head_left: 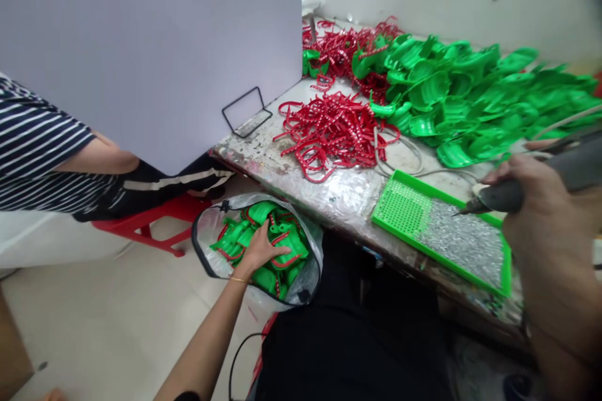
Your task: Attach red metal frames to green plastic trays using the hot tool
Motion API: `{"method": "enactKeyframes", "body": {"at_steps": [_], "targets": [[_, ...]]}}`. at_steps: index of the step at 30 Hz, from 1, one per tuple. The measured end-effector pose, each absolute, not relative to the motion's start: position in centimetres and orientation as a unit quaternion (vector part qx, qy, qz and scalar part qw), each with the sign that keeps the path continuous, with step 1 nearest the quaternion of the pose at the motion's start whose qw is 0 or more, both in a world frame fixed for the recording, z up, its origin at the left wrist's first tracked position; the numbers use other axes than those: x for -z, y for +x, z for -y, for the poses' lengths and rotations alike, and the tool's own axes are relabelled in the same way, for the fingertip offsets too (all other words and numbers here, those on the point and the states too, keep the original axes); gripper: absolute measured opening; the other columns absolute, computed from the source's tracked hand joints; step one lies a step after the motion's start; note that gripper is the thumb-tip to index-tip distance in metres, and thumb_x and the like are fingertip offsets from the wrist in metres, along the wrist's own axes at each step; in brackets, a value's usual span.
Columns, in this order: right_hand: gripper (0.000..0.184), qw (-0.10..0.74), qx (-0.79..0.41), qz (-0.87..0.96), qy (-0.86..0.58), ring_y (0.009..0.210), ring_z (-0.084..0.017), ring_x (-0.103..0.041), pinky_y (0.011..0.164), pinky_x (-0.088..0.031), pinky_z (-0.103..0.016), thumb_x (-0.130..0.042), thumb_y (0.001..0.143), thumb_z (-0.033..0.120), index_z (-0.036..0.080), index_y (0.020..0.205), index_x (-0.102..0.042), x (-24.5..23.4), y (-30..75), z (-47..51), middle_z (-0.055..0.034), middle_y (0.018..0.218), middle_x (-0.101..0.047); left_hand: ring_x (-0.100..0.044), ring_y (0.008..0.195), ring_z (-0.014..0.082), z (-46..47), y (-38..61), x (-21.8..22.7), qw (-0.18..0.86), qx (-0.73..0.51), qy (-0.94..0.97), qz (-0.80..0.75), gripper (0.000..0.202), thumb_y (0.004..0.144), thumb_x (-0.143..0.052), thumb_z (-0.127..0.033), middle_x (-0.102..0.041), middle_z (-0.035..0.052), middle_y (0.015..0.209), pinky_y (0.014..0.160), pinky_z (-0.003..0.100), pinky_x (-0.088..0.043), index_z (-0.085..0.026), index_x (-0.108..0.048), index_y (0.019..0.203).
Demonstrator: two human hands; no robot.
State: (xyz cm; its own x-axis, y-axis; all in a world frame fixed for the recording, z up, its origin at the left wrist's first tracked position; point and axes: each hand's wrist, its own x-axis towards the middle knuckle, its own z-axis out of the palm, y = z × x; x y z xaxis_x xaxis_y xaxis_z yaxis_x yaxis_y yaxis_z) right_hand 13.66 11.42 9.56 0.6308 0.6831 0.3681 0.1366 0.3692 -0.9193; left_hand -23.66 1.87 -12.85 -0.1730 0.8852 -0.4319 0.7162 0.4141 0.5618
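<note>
My left hand reaches down into a clear plastic bag with a dark rim. Its thumb and fingers are spread over green plastic pieces with red trim, touching the top ones. My right hand is wrapped round a dark electric screwdriver, blurred by motion. The bit points left, over a green perforated tray. Many small silver screws fill the right part of that tray.
Red strips lie heaped on the worn table, beside a large pile of green plastic shells. A cable loops between them. A grey panel with a black wire stand rises at left. A person in stripes sits on a red stool.
</note>
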Motion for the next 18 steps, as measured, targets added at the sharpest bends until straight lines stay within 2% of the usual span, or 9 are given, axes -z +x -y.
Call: {"method": "enactKeyframes", "body": {"at_steps": [4,6,9,11,13,15,18], "targets": [[0.028,0.697,-0.176,0.484,-0.500,0.069,-0.017,-0.064,0.071,-0.050,-0.038,-0.077,0.064,0.023,0.017,0.091,-0.070,-9.1,16.0,-11.9,-0.0076,0.080,-0.066,-0.034,0.133,0.0409,-3.4,-23.3,8.5,0.324,-0.015,0.569,-0.756,0.089,0.063,-0.070,-0.046,-0.042,0.0231,0.140,0.101,0.057,-0.028,-0.015,-0.036,0.138],[0.031,0.700,-0.174,0.492,-0.487,0.084,-0.017,-0.064,0.083,-0.049,-0.036,-0.076,0.067,0.027,0.018,0.096,-0.069,-9.0,16.9,-12.0,-0.0093,0.096,-0.066,-0.040,0.128,0.0414,-4.1,-22.3,5.6,0.269,0.025,0.609,-0.745,0.074,0.070,-0.064,-0.045,-0.050,0.0215,0.134,0.100,0.059,-0.028,-0.015,-0.043,0.134],[0.030,0.690,-0.186,0.489,-0.500,0.093,-0.018,-0.062,0.090,-0.046,-0.035,-0.075,0.069,0.031,0.018,0.095,-0.069,-8.9,17.7,-12.0,-0.0096,0.101,-0.065,-0.055,0.112,0.0345,-5.7,-19.7,1.5,0.275,-0.067,0.662,-0.694,0.055,0.078,-0.057,-0.045,-0.061,0.0148,0.120,0.097,0.047,-0.037,-0.019,-0.052,0.126],[0.031,0.688,-0.183,0.474,-0.518,0.092,-0.019,-0.062,0.088,-0.047,-0.034,-0.076,0.068,0.033,0.017,0.094,-0.068,-8.7,18.0,-12.1,-0.0094,0.099,-0.065,-0.058,0.106,0.0276,-7.6,-16.8,-0.9,0.330,-0.200,0.689,-0.613,0.049,0.079,-0.057,-0.046,-0.064,0.0092,0.116,0.095,0.037,-0.040,-0.023,-0.056,0.121],[0.032,0.698,-0.169,0.459,-0.523,0.088,-0.018,-0.062,0.084,-0.047,-0.033,-0.076,0.067,0.032,0.017,0.094,-0.068,-8.6,18.3,-12.1,-0.0088,0.096,-0.066,-0.059,0.102,0.0234,-10.3,-12.8,-2.6,0.401,-0.301,0.710,-0.494,0.045,0.079,-0.059,-0.043,-0.064,0.0071,0.113,0.093,0.032,-0.040,-0.024,-0.058,0.119],[0.031,0.710,-0.158,0.450,-0.518,0.087,-0.017,-0.061,0.082,-0.047,-0.032,-0.076,0.067,0.031,0.017,0.094,-0.068,-8.6,18.4,-12.1,-0.0084,0.094,-0.066,-0.057,0.101,0.0217,-14.0,-7.5,-3.6,0.425,-0.331,0.748,-0.388,0.038,0.081,-0.057,-0.041,-0.063,0.0078,0.113,0.092,0.031,-0.039,-0.022,-0.060,0.115],[0.031,0.714,-0.153,0.447,-0.516,0.089,-0.018,-0.061,0.085,-0.046,-0.033,-0.074,0.069,0.031,0.017,0.096,-0.067,-8.7,18.5,-12.0,-0.0080,0.095,-0.067,-0.057,0.096,0.0212,-20.1,1.4,-3.8,0.424,-0.273,0.784,-0.363,0.033,0.083,-0.056,-0.036,-0.063,0.0102,0.106,0.088,0.031,-0.041,-0.017,-0.061,0.110]]}}
